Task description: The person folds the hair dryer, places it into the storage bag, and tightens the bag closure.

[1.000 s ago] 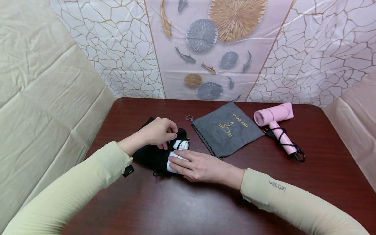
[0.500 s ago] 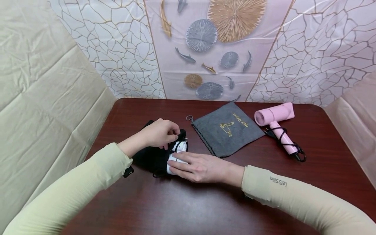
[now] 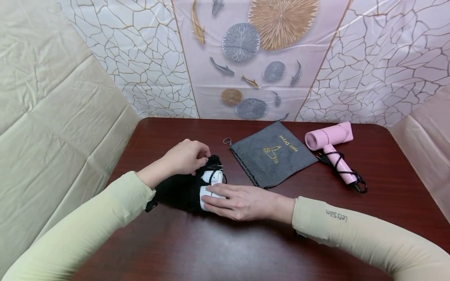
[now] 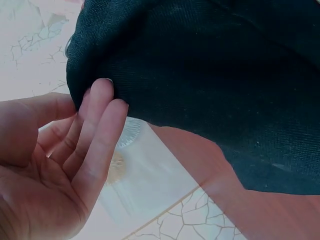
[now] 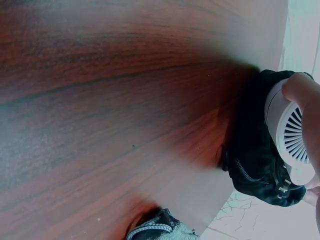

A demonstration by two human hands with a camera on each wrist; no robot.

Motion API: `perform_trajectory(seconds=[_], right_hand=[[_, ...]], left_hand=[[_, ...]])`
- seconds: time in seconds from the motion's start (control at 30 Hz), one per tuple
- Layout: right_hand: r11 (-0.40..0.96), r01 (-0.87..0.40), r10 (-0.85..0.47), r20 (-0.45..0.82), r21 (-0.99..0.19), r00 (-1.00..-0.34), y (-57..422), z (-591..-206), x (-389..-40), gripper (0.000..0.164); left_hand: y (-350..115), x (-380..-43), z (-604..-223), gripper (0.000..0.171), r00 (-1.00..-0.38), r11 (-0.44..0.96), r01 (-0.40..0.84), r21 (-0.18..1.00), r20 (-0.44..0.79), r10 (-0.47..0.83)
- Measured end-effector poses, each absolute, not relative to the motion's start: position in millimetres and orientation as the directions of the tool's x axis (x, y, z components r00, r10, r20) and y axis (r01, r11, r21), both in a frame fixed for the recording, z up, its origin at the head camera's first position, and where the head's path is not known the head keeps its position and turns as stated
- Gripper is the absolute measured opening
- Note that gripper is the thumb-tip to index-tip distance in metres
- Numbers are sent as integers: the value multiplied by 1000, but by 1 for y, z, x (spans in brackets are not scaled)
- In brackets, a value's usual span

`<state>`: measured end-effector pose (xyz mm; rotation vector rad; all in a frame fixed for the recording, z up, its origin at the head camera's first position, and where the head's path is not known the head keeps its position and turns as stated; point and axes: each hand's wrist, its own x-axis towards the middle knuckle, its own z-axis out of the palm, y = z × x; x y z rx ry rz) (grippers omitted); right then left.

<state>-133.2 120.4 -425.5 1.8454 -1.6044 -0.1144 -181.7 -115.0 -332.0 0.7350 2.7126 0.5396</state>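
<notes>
A white hair dryer [image 3: 207,198] lies partly inside a black cloth bag [image 3: 177,191] at the left middle of the table. Its round grille [image 5: 294,136] faces out of the bag's mouth in the right wrist view. My left hand [image 3: 186,157] pinches the far edge of the bag's mouth; in the left wrist view the black cloth [image 4: 200,70] sits between thumb and fingers. With its fingers over the exposed end, my right hand [image 3: 242,201] holds the hair dryer. A black cord and plug [image 3: 218,168] stick out beside it. The rest of the dryer is hidden in the bag.
A grey drawstring pouch [image 3: 272,156] marked "Hair Dryer" lies flat behind my right hand. Farther right is a pink hair dryer [image 3: 332,136] with a black cord wound round its handle. Fabric walls stand around the dark red table [image 3: 225,249].
My left hand has shifted slightly left with the bag's edge. More of the plug and cord shows beside the white hair dryer. My right hand stays on the dryer, nearly in place.
</notes>
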Motion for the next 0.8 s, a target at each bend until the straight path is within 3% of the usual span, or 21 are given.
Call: perform_trajectory(seconds=[0.2, 0.3, 0.57, 0.8], right_hand=[[-13, -851, -903, 358, 526, 235, 119, -426, -135, 38], [-5, -861, -903, 367, 509, 223, 120, -428, -137, 38], [61, -910, -895, 425, 411, 132, 127, -434, -142, 39], [97, -949, -887, 459, 301, 55, 128, -439, -146, 63]], left_hand=[[-110, -182, -332, 17, -768, 745, 508, 432, -164, 619], [-112, -182, -333, 17, -768, 738, 496, 457, -166, 619], [-127, -180, -338, 14, -841, 735, 226, 640, -252, 478], [-128, -176, -343, 16, -820, 647, 16, 762, -360, 445]])
